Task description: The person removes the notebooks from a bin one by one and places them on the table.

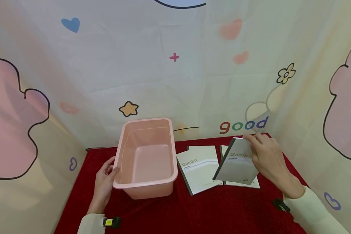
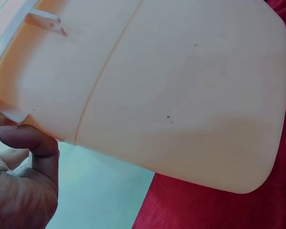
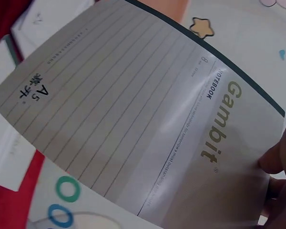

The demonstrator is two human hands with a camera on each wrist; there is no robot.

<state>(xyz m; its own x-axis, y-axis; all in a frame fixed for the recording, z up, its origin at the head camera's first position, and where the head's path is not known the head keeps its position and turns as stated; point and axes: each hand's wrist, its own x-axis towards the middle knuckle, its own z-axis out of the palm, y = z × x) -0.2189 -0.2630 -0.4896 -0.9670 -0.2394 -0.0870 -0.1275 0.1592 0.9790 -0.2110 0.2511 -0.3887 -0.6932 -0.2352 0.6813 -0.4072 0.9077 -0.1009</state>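
My left hand [image 1: 104,182] grips the left rim of a pink plastic basin [image 1: 146,191], its thumb over the edge. In the left wrist view the fingers are curled at the basin's outer wall [image 2: 181,95]. On the right, my right hand [image 1: 267,156] pinches a grey-white Gambit notebook [image 1: 237,165] by its upper right edge. That notebook is tilted up above the others, its dark spine to the left. In the right wrist view its lined cover, marked A5, faces the camera. Beneath it lies another notebook [image 1: 242,184], partly hidden.
Between the basin and the raised notebook, a Gambit notebook [image 1: 200,175] overlaps another notebook [image 1: 203,150] on the red cloth [image 1: 193,211]. A printed curtain [image 1: 175,84] with hearts, a star and the word good hangs behind and at both sides.
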